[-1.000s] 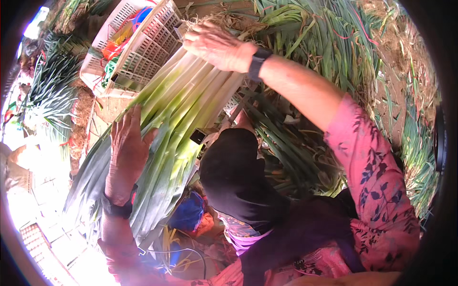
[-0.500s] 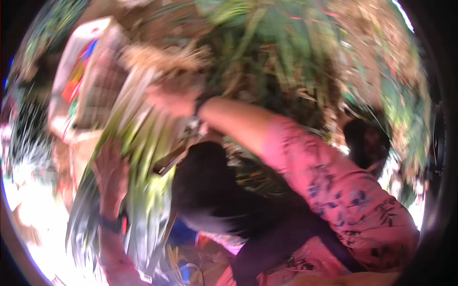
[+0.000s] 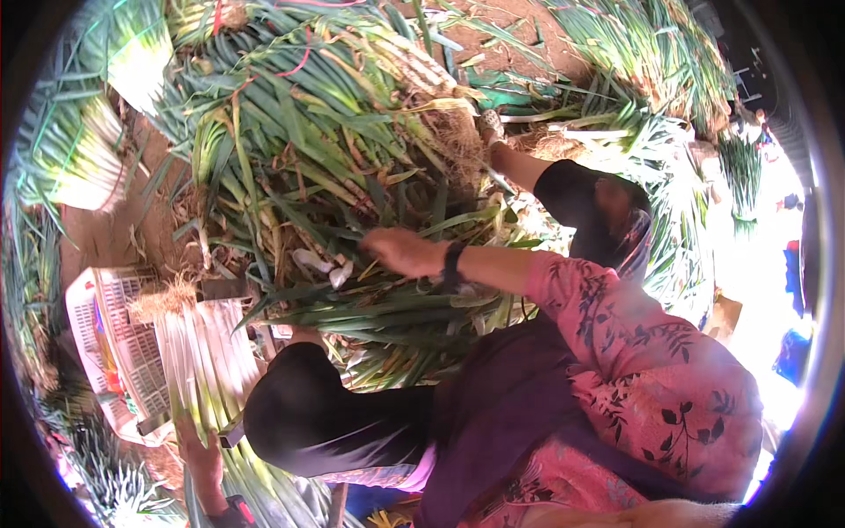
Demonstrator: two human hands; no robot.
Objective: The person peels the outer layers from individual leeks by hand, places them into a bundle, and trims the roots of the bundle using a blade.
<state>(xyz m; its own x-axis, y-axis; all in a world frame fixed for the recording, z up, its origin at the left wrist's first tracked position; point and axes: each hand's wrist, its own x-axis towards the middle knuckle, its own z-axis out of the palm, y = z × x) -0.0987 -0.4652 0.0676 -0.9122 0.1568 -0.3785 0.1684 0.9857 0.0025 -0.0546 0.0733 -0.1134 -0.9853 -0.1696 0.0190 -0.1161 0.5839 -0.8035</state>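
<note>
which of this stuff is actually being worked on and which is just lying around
In hand: right hand reaching into the loose green onion pile; left hand flat on the trimmed white bundle, which lies across the white crate.

Lying about: stacked bundles at upper left; far heaps; a co-worker's arm.

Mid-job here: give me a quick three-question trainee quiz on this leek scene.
1. True or false: the right hand rests on the trimmed bundle.
2. The left hand lies on: A) the trimmed bundle B) bare soil C) a sleeve.
3. Fill in: the right wrist wears a ____ band.
Key: 1 false, it reaches into the leek pile; 2 A; 3 black.
</note>
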